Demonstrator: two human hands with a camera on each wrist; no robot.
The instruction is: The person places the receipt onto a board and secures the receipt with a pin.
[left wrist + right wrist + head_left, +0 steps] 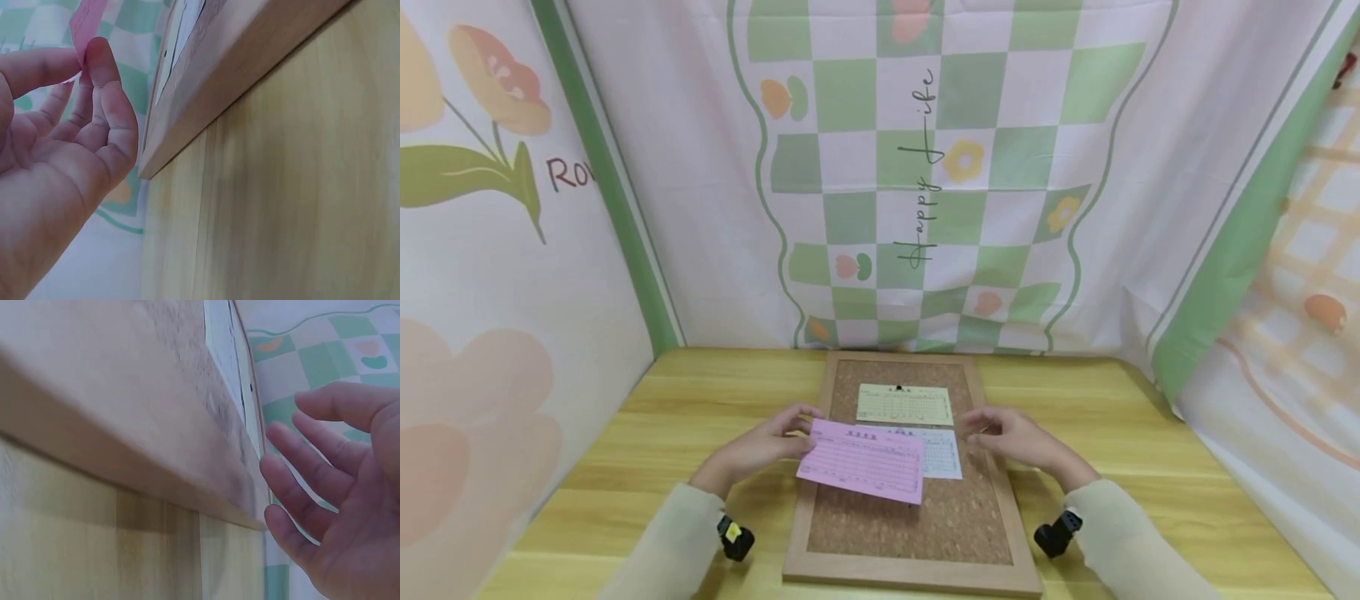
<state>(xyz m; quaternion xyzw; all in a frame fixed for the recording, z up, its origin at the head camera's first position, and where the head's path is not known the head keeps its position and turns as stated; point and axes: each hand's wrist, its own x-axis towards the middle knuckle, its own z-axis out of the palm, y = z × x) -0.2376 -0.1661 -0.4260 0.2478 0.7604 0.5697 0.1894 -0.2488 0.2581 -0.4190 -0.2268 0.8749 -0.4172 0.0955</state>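
Observation:
My left hand (769, 442) pinches the left edge of a pink printed slip (865, 462) between thumb and fingertips; in the left wrist view the slip's corner (87, 25) stands up from those fingers. The slip is held above a wood-framed cork board (917, 525) and covers part of a light blue slip (943, 454) lying there. Farther up the board is a pale yellow slip (904, 406) with a small black pin (898, 387) at its top edge. Holding nothing, my right hand (1018, 442) hovers by the board's right side, its fingers (306, 469) loosely bent and spread.
The board lies on a wooden table (700, 392), its raised frame (910, 575) nearest the front edge. Behind the table hangs a green-and-white checked curtain (910, 208), with further printed cloth on both sides. A small black device (735, 537) is strapped at each wrist.

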